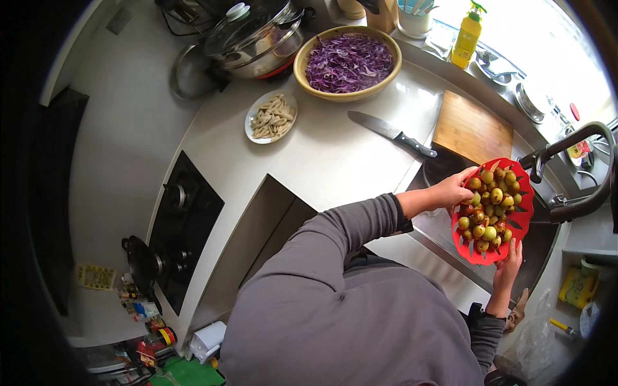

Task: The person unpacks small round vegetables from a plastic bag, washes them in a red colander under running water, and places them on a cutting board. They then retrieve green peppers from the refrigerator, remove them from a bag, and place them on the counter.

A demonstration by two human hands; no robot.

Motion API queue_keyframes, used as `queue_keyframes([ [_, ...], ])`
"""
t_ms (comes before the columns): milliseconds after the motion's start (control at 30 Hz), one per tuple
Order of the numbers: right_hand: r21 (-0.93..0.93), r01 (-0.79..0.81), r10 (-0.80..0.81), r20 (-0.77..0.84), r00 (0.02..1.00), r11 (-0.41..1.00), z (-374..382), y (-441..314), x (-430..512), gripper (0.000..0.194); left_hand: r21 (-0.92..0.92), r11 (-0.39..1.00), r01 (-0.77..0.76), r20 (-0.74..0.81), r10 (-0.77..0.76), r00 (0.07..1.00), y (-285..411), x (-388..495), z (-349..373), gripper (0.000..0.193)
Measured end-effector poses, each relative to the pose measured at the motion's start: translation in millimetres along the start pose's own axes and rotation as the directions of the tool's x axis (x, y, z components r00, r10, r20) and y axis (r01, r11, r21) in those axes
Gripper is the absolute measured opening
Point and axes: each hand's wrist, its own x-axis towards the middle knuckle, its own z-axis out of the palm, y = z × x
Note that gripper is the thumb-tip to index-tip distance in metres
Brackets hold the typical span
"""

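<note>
A red plastic basket (525, 212) with slotted walls is held above the sink, full of green and brown jujube-like fruits (489, 233). My left hand (453, 189) grips its upper left rim, the thumb over the edge. At the lower right, my right hand (509, 263) holds the rim, its fingers partly hidden by the basket. The sink (434, 229) lies below, and a dark faucet (586, 193) arches just to the right. A wooden cutting board (473, 126) rests beyond the basket. Left of the board lies a kitchen knife (381, 128) with a black handle.
A yellow-rimmed bowl (347, 96) holds shredded purple cabbage. Beside it are a white plate (249, 128) of pale strips and a lidded steel pot (256, 53). A black gas hob (186, 217) with a wok (140, 265) is at left. A yellow spray bottle (467, 41) stands on the windowsill.
</note>
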Motion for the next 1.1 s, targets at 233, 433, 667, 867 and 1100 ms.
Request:
queue_keyframes([
  [233, -0.034, -0.006, 0.006, 0.018, 1.000, 0.999, 6.4, -5.5, -6.1, 0.039, -0.001, 0.999, 0.046, 0.007, -0.046, 0.999, -0.8, -1.3, -1.5, 0.075],
  [433, 0.028, -0.100, 0.102, -0.100, 0.990, 0.995, 10.1, -11.8, -6.4, 0.035, -0.069, 0.994, 0.086, -0.018, -0.088, 0.996, -7.7, -0.8, -3.2, 0.075],
  [667, -0.031, -0.075, 0.073, -0.073, 0.995, 0.997, 12.5, -14.2, -2.8, 0.028, -0.038, 0.985, 0.168, -0.111, -0.171, 0.979, 2.0, -0.1, -1.9, 0.068],
  [867, -0.106, -0.102, 0.104, 0.015, 0.994, 0.989, 14.8, -18.7, 11.2, 0.031, -0.072, 0.987, 0.145, -0.248, -0.158, 0.956, -2.5, 2.6, -12.7, 0.064],
  [1100, 0.116, 0.114, -0.125, 0.093, 0.988, 0.987, 45.6, -36.9, 47.0, 0.045, -0.317, 0.948, -0.022, -0.344, -0.094, 0.934, -0.8, 28.6, -50.8, 0.053],
])
